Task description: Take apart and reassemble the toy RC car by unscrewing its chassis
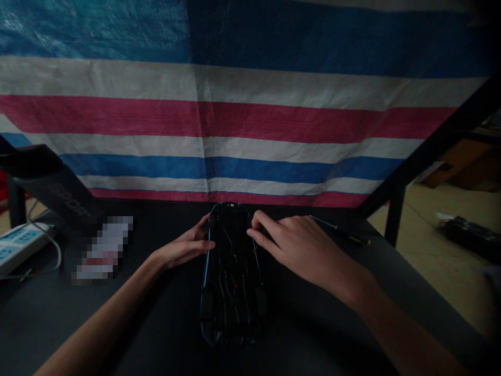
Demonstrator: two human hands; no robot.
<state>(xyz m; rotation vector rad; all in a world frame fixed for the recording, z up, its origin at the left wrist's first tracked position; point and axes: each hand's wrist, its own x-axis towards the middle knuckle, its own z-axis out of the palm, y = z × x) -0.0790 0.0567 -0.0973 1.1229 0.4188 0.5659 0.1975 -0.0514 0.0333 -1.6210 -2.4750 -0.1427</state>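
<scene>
A toy car (235,261) lies upside down on the black table, its dark underside and wheels facing up and a thin blue edge showing along its body. My left hand (182,249) holds its left side, the thumb on the edge of the underside and the other fingers partly hidden beside the body. At the far right wheel, the bent finger and thumb of my right hand (285,243) close on the car's edge. A screwdriver (352,237) with a black and yellow handle lies just beyond my right hand, its thin shaft pointing away.
On the left of the table (156,324) are a white power strip (23,243) with a cable and a blurred-out flat item (104,250). A dark post marked SPORT (62,188) leans behind them. Striped sheeting (250,120) closes off the back. Dark frame bars (426,141) rise at right.
</scene>
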